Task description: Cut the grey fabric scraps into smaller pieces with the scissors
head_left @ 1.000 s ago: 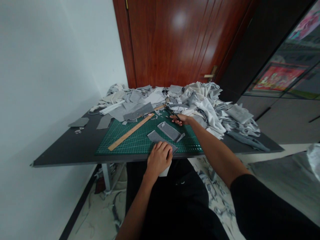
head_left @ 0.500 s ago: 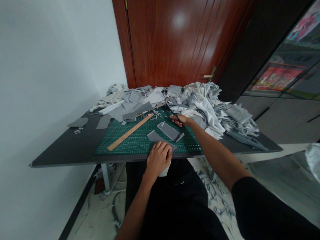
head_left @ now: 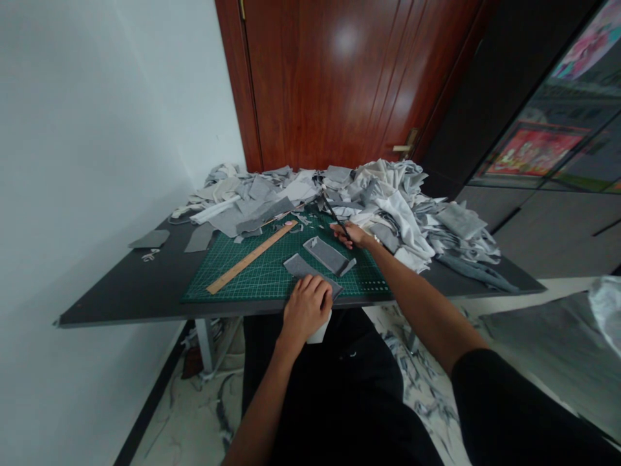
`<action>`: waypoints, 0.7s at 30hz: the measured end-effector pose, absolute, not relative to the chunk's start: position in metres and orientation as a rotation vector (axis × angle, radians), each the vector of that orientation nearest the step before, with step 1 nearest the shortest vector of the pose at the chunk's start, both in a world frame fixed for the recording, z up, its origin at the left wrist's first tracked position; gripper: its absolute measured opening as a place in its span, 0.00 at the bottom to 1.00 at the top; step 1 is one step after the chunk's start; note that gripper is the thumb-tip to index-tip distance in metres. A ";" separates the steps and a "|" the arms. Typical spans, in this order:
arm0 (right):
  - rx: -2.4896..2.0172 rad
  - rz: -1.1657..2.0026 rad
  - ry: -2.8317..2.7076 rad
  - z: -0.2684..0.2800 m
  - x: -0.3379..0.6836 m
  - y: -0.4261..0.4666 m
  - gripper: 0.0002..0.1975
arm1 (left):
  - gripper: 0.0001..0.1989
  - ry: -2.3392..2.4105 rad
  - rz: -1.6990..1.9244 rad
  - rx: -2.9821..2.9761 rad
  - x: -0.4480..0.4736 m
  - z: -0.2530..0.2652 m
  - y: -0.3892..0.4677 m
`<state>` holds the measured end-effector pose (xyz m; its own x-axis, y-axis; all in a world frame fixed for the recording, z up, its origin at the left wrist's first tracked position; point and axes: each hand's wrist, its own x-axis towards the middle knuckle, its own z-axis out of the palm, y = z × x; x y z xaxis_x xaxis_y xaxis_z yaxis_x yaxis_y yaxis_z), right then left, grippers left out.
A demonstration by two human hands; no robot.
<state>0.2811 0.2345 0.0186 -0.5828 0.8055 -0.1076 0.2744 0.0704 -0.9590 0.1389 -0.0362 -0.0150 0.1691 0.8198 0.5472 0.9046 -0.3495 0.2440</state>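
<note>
Free passage front-left of the green gridded rectangular mat (head_left: pixel 252 285), heaped grey-and-white fabric (head_left: pixel 295 188) blocking behind it, bare right hand (head_left: pixel 347 234) obstructing its right side

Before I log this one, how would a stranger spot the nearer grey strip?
On the table, find the green mat. Near its front edge lies the strip; unlike the farther strip, it is partly covered by the left hand.
</note>
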 end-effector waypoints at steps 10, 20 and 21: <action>-1.003 1.411 -1.886 0.015 0.285 0.225 0.26 | 0.06 -1.705 -0.926 -2.280 0.139 -0.017 -0.036; -0.977 1.323 -1.827 0.013 0.285 0.215 0.26 | 0.07 -1.700 -0.925 -2.283 0.139 -0.015 -0.037; -0.967 1.304 -1.819 0.013 0.285 0.215 0.26 | 0.06 -1.698 -0.924 -2.284 0.139 -0.015 -0.037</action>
